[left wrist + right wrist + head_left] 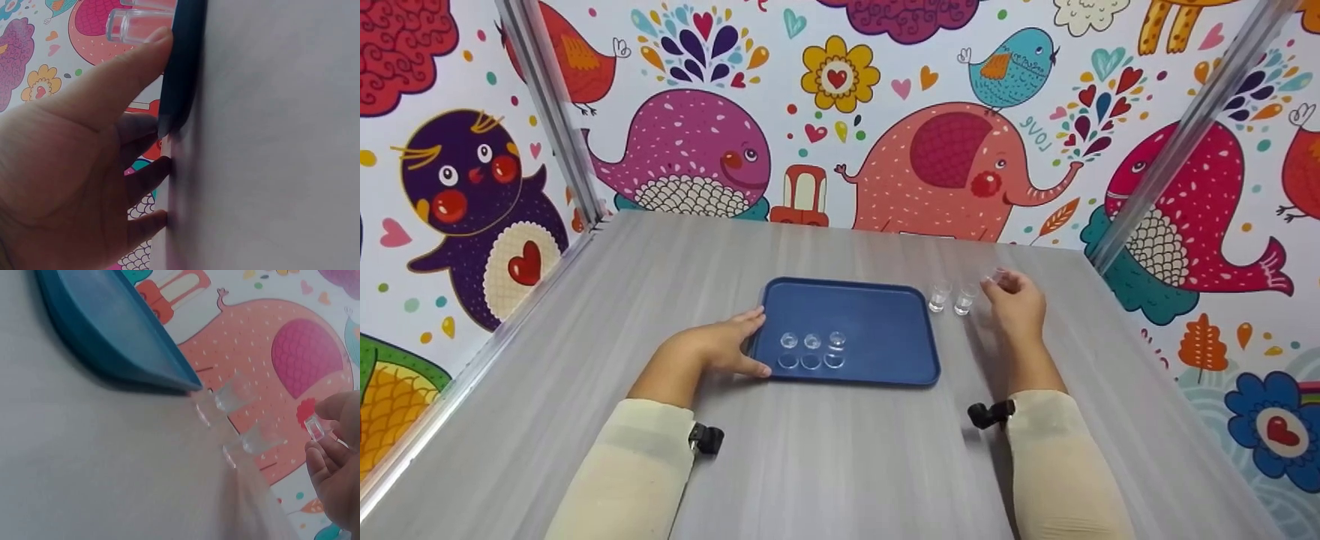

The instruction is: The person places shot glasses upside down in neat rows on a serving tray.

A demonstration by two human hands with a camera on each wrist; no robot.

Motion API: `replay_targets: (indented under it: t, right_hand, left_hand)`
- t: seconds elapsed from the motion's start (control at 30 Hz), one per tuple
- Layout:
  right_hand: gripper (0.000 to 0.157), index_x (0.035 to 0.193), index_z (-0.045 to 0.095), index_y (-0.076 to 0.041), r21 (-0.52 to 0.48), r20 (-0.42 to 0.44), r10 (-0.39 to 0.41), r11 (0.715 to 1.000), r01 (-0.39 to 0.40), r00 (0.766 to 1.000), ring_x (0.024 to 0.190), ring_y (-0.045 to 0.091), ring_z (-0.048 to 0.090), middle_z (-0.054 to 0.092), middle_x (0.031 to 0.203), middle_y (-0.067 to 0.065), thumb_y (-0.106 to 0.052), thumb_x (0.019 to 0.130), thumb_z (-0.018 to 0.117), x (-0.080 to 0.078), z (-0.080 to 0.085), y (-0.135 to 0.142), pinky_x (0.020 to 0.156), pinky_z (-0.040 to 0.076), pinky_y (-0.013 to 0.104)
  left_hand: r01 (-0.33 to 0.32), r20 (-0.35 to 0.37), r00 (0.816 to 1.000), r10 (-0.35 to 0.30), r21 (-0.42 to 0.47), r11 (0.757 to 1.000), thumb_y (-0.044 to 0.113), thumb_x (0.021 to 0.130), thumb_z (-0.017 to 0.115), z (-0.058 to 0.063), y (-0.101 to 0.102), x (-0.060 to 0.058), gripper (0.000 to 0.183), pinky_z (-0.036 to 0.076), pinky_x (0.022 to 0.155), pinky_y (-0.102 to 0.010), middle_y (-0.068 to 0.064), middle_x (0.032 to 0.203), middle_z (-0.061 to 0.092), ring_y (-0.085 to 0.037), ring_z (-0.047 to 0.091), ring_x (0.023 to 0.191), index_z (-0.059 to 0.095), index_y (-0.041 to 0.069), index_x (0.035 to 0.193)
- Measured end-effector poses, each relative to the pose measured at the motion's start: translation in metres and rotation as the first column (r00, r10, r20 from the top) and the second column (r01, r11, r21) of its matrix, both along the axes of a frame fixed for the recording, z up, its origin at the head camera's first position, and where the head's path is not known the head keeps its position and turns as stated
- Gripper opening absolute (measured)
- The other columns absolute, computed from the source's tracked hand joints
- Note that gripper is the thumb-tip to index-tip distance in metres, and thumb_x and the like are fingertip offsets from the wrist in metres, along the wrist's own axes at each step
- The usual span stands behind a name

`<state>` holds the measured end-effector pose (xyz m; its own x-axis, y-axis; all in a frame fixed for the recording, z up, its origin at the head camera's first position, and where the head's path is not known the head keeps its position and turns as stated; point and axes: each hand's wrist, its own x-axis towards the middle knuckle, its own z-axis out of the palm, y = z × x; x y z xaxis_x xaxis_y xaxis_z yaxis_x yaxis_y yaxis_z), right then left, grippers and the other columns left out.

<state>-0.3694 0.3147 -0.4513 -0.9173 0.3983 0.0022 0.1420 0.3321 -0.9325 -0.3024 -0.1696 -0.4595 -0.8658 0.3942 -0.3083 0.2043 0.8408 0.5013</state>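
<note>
My left hand (718, 346) rests at the left end of the blue tray (877, 322). In the left wrist view its thumb touches the rim, and the other fingers are spread along the side. Three small clear shot glasses stand in a row on the tray's front left part, thick bases up; one glass (132, 26) shows beyond the thumb. Right of the tray, my right hand (1018, 304) pinches another shot glass (314, 428) between thumb and fingers, partly covered by them. Between that hand and the tray stand two upright shot glasses, one near the rim (937, 298) and one farther right (964, 300).
The tray lies on a grey wood-grain table (840, 450). Behind the table is a wall (802, 135) printed with cartoon animals. Metal posts rise at the back left (551, 112) and back right (1177, 142) corners.
</note>
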Motion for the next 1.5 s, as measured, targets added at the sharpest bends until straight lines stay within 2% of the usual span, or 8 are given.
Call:
replay_targets:
  t: [0.23, 0.37, 0.53, 0.7, 0.97, 1.27, 1.37, 1.5]
  right_hand:
    - [0.041, 0.133, 0.069, -0.004, 0.094, -0.159, 0.102, 0.992, -0.088, 0.982, 0.112, 0.021, 0.063, 0.070, 0.124, 0.014, -0.026, 0.099, 0.078, 0.009, 0.006, -0.030, 0.091, 0.054, 0.019]
    - [0.044, 0.133, 0.069, -0.005, 0.074, -0.169, 0.188, 0.981, -0.178, 0.967, 0.111, 0.020, 0.064, 0.071, 0.121, 0.012, -0.028, 0.097, 0.081, 0.022, 0.015, -0.057, 0.085, 0.056, 0.017]
    - [0.043, 0.125, 0.072, -0.011, 0.101, -0.187, 0.328, 0.944, -0.314, 0.926, 0.105, 0.022, 0.068, 0.072, 0.115, 0.010, -0.036, 0.093, 0.085, 0.040, 0.027, -0.086, 0.085, 0.060, 0.020]
    - [0.039, 0.122, 0.074, -0.014, 0.098, -0.225, 0.424, 0.906, -0.413, 0.877, 0.102, 0.025, 0.070, 0.073, 0.110, 0.009, -0.033, 0.091, 0.087, 0.050, 0.033, -0.102, 0.086, 0.063, 0.022]
    - [0.041, 0.125, 0.074, -0.012, 0.095, -0.214, 0.502, 0.865, -0.493, 0.838, 0.101, 0.024, 0.072, 0.077, 0.110, 0.008, -0.033, 0.091, 0.087, 0.063, 0.038, -0.116, 0.087, 0.064, 0.025]
    - [0.032, 0.122, 0.070, -0.009, 0.033, -0.230, 0.607, 0.786, -0.617, 0.761, 0.096, 0.019, 0.078, 0.082, 0.106, 0.007, -0.022, 0.096, 0.082, 0.065, 0.037, -0.123, 0.085, 0.067, 0.034]
    - [0.030, 0.121, 0.071, -0.008, 0.050, -0.233, 0.620, 0.777, -0.627, 0.750, 0.094, 0.020, 0.077, 0.081, 0.101, 0.005, -0.022, 0.096, 0.082, 0.064, 0.035, -0.123, 0.086, 0.068, 0.039]
    - [0.030, 0.122, 0.073, -0.009, 0.076, -0.232, 0.620, 0.779, -0.622, 0.749, 0.090, 0.024, 0.073, 0.076, 0.096, 0.005, -0.023, 0.097, 0.082, 0.063, 0.032, -0.123, 0.081, 0.066, 0.032]
  left_hand:
    - [0.005, 0.000, 1.000, -0.005, -0.016, 1.000, 0.052, 0.091, 0.083, 0.001, 0.003, 0.002, 0.111, 0.017, 0.135, -0.064, -0.005, 0.183, 0.009, -0.042, 0.013, 0.168, 0.021, 0.010, 0.172]
    - [-0.003, 0.000, 1.000, 0.003, -0.020, 1.000, 0.051, 0.092, 0.083, 0.003, 0.002, 0.002, 0.109, 0.016, 0.136, -0.063, -0.005, 0.183, 0.009, -0.041, 0.013, 0.168, 0.021, 0.011, 0.172]
    - [0.003, -0.001, 1.000, -0.003, -0.028, 1.000, 0.052, 0.091, 0.083, 0.003, 0.001, 0.002, 0.110, 0.016, 0.135, -0.064, -0.006, 0.183, 0.009, -0.042, 0.012, 0.168, 0.021, 0.010, 0.172]
    - [-0.002, -0.001, 1.000, 0.002, -0.029, 1.000, 0.053, 0.091, 0.083, 0.001, 0.001, 0.002, 0.111, 0.016, 0.135, -0.064, -0.006, 0.183, 0.009, -0.042, 0.012, 0.168, 0.021, 0.010, 0.172]
    - [-0.002, -0.001, 1.000, 0.001, -0.025, 1.000, 0.052, 0.092, 0.083, 0.000, 0.001, 0.000, 0.110, 0.015, 0.136, -0.063, -0.006, 0.183, 0.008, -0.041, 0.011, 0.169, 0.020, 0.011, 0.172]
    - [0.000, 0.000, 1.000, 0.000, -0.010, 1.000, 0.052, 0.091, 0.083, -0.001, 0.000, 0.000, 0.110, 0.016, 0.136, -0.062, -0.005, 0.183, 0.009, -0.039, 0.012, 0.169, 0.020, 0.010, 0.172]
    - [-0.005, 0.003, 1.000, 0.005, -0.005, 1.000, 0.051, 0.092, 0.083, -0.001, 0.000, 0.000, 0.110, 0.016, 0.136, -0.062, -0.005, 0.184, 0.009, -0.039, 0.012, 0.169, 0.020, 0.011, 0.172]
    - [-0.008, 0.005, 1.000, 0.008, -0.006, 1.000, 0.050, 0.092, 0.083, -0.001, 0.001, 0.000, 0.110, 0.015, 0.137, -0.061, -0.004, 0.184, 0.009, -0.038, 0.011, 0.169, 0.020, 0.011, 0.172]
